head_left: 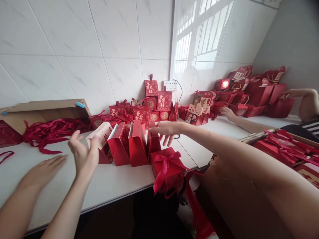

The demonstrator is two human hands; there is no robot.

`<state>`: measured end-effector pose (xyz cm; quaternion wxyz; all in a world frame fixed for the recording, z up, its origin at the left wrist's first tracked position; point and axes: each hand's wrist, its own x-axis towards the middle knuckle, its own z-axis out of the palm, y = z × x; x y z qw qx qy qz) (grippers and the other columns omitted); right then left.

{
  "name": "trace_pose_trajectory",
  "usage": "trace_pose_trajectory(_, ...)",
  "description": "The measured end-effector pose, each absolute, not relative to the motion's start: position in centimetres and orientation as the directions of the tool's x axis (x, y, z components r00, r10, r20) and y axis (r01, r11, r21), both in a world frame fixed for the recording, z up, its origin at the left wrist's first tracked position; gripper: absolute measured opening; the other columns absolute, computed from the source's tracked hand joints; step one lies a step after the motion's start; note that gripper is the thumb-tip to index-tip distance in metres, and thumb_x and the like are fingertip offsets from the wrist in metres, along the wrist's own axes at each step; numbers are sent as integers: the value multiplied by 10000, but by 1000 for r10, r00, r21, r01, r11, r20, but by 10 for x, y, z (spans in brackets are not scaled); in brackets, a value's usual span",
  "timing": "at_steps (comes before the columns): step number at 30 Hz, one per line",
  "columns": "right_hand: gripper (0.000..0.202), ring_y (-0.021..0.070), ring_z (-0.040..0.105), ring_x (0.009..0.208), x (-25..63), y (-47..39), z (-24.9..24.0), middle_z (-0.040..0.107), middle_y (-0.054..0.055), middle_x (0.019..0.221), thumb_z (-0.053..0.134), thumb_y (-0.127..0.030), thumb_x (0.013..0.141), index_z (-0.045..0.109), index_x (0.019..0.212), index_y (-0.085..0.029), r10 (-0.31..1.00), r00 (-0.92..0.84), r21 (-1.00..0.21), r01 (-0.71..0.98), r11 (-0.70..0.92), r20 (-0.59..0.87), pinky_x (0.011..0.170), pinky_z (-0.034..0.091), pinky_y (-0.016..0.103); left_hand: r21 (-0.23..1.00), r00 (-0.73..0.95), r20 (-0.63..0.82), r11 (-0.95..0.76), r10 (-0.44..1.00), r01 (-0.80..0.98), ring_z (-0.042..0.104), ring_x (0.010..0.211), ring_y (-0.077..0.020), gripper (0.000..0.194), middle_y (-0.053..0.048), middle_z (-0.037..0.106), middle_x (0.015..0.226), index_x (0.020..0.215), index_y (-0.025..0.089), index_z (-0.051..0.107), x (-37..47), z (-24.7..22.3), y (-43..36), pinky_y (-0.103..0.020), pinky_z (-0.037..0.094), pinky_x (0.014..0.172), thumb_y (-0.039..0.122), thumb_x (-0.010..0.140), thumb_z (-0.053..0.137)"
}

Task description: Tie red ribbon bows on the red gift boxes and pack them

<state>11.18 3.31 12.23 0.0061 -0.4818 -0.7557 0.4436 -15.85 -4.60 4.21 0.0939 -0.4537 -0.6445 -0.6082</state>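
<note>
Four red boxes with open tops stand in a row: a cream-fronted one (104, 136) at the left end, then one (119, 146), another (138, 146) and a narrow one (154, 141). My left hand (86, 151) is at the left end, fingers apart, thumb near the cream-fronted box. Over the right end, my right hand (166, 131) has its fingers spread, with fingertips at the top of the narrow box. In front of it a closed red box (168, 167) with a ribbon bow sits at the table's edge.
Another person's hand (45, 171) is blurred at the left. A cardboard box (50, 108) stands by loose red ribbons (54, 129). Finished-looking gift boxes (164, 100) line the wall. Further hands (228, 113) reach in at right, behind an open carton (251, 136).
</note>
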Motion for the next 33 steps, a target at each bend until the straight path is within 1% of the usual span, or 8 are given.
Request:
trace_pose_trajectory(3, 494, 180, 678, 734, 129, 53, 114, 630, 146, 1070, 356, -537, 894, 508, 1150, -143, 800, -457, -552, 811, 195, -388, 582, 575, 296, 792, -711, 550, -2, 438, 611, 400, 1239, -358, 286, -107, 524, 1178, 1003, 196, 530, -175, 58, -39, -609, 244, 1070, 372, 780, 507)
trace_pose_trajectory(6, 307, 208, 662, 801, 150, 72, 94, 633, 146, 1000, 512, -361, 871, 608, 971, -87, 864, -311, -301, 933, 197, -396, 627, 556, 287, 896, -734, 347, 24, 584, 443, 469, 1165, -379, 273, -100, 601, 971, 831, 234, 549, -189, 68, -31, -634, 329, 996, 486, 729, 524)
trace_pose_trajectory(11, 266, 165, 627, 810, 173, 84, 50, 627, 70, 971, 556, -321, 875, 584, 1046, -120, 878, -195, -203, 972, 115, -437, 689, 542, 323, 992, -361, -109, 126, 926, 21, 632, 786, -308, 373, -58, 637, 720, 836, 280, 565, -187, 69, -28, -456, 532, 663, 613, 675, 516)
trace_pose_trajectory(17, 619, 226, 625, 930, 170, 101, 48, 408, 178, 1348, 543, -317, 861, 269, 1402, -193, 908, -238, -358, 928, 107, -345, 809, 533, 379, 981, -238, -182, 160, 954, -112, 626, 651, -195, 366, 33, 661, 711, 941, 278, 576, -166, 62, -25, -267, 489, 524, 551, 698, 573)
trace_pose_trajectory(22, 628, 219, 655, 867, 176, 79, 87, 540, 184, 1221, 228, -578, 909, 352, 1351, -149, 818, -370, -612, 790, 28, -440, 654, 585, 341, 968, -181, -221, 194, 958, -157, 613, 600, -176, 381, 12, 654, 687, 960, 230, 591, -146, 59, -16, -244, 475, 506, 526, 724, 552)
trace_pose_trajectory(25, 819, 240, 672, 787, 176, 32, 100, 431, 219, 1339, 226, -748, 803, 114, 1438, -243, 827, -399, -765, 642, -57, -396, 558, 584, 385, 966, -149, -238, 217, 960, -140, 648, 707, -191, 438, -12, 688, 804, 1055, 238, 591, -126, 55, -10, -243, 497, 542, 541, 748, 517)
trace_pose_trajectory(29, 1033, 242, 669, 779, 167, -12, 92, 443, 211, 1336, 537, -717, 693, 32, 1448, -225, 865, -363, -626, 777, 76, -346, 558, 584, 357, 976, -129, -179, 160, 975, -145, 659, 871, -208, 487, -39, 705, 930, 1122, 231, 577, -103, 48, -3, -267, 533, 684, 568, 811, 413)
trace_pose_trajectory(33, 793, 252, 659, 824, 190, -11, 87, 647, 146, 1061, 596, -606, 736, 389, 1340, -137, 828, -448, -528, 818, 226, -339, 706, 553, 346, 991, -210, -76, 50, 975, -126, 639, 965, -236, 499, -52, 703, 974, 1136, 196, 573, -89, 45, -1, -330, 528, 810, 540, 854, 348)
